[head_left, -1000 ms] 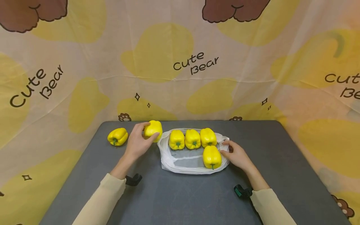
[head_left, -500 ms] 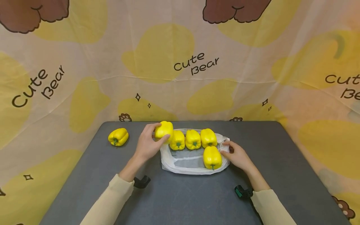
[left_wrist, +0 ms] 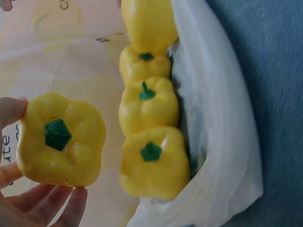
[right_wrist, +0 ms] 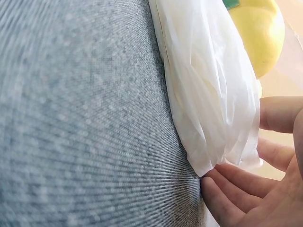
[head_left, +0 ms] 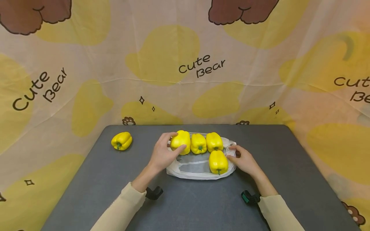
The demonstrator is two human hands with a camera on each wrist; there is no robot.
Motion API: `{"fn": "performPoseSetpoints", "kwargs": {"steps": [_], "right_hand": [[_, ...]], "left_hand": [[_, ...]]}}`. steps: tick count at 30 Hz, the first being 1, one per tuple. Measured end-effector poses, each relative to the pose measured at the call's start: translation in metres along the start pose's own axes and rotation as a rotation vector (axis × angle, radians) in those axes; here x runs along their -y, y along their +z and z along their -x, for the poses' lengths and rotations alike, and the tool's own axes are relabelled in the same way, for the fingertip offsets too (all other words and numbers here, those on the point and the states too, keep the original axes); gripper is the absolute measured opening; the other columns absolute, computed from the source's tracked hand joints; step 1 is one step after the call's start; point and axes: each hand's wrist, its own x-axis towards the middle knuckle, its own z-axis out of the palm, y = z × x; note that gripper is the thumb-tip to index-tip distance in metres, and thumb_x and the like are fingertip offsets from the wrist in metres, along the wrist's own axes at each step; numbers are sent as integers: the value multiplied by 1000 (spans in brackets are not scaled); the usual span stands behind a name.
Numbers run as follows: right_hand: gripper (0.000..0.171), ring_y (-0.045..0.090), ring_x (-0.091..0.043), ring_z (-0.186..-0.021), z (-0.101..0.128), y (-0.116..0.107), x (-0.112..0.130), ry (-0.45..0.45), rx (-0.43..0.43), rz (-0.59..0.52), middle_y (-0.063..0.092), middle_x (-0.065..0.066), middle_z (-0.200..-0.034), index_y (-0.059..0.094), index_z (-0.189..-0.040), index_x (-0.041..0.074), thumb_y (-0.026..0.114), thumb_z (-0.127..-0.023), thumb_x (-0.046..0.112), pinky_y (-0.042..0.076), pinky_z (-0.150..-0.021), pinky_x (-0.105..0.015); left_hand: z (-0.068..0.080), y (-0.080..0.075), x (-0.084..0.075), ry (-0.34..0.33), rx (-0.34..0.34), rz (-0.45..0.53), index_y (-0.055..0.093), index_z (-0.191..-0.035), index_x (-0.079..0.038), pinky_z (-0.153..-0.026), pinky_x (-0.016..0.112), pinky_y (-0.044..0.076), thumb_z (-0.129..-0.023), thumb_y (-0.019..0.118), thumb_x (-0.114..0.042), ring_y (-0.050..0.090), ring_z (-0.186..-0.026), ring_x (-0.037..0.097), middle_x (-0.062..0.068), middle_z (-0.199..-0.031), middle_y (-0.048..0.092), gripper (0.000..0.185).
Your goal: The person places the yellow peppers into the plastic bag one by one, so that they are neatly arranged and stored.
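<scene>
My left hand (head_left: 165,151) grips a yellow bell pepper (head_left: 180,141) over the left end of a white plastic bag (head_left: 190,167) lying open on the table. In the left wrist view the held pepper (left_wrist: 60,139) hangs stem-side to the camera, my fingers (left_wrist: 45,203) curled under it. Beside it a row of peppers (left_wrist: 150,161) lies in the bag (left_wrist: 222,118). The head view shows two peppers (head_left: 198,143) at the bag's back and one (head_left: 218,161) at its front right. My right hand (head_left: 242,159) pinches the bag's right edge (right_wrist: 203,80) between thumb and fingers (right_wrist: 236,191).
One loose yellow pepper (head_left: 121,140) lies at the back left of the dark grey table (head_left: 202,205). A "Cute Bear" printed cloth (head_left: 185,64) hangs close behind the table's far edge. Bare tabletop stretches in front of the bag and to its right.
My left hand has carried its pepper to the right, from beside the bag to over the bag's left end, hiding the leftmost bagged pepper. The right hand has stayed on the bag's edge.
</scene>
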Motion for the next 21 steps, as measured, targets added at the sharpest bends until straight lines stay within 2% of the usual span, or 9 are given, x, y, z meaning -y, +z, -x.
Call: {"fn": "performPoseSetpoints", "kwargs": {"steps": [4, 9, 17, 21], "right_hand": [[53, 55, -39, -116, -1, 1, -1, -4, 1, 5, 55, -25, -139, 57, -136, 0, 69, -96, 33, 47, -101, -57], [52, 55, -39, -117, -1, 1, -2, 0, 2, 4, 55, -25, -140, 57, -136, 1, 69, -96, 32, 46, -102, -57], [51, 56, -38, -115, -2, 1, -1, -4, 1, 4, 56, -24, -138, 58, -135, 1, 69, -97, 32, 47, -100, -55], [51, 56, -37, -114, -1, 0, -1, -7, -4, -2, 57, -25, -137, 58, -135, 0, 70, -97, 31, 47, -100, -55]], "left_hand": [[5, 10, -1, 17, 21, 1, 64, -128, -5, -81, 40, 56, -85, 83, -30, 57, -108, 24, 10, -125, 61, 54], [11, 19, -5, 43, 16, -16, 64, -125, -4, -85, 44, 54, -84, 82, -31, 58, -114, 28, 12, -127, 61, 52], [19, 30, -7, 16, 74, -38, 63, -124, -5, -96, 47, 48, -85, 81, -34, 57, -117, 29, 11, -127, 62, 53], [22, 35, -7, -2, 106, -24, 63, -125, -5, -93, 44, 50, -85, 81, -34, 57, -115, 26, 10, -126, 62, 53]]}}
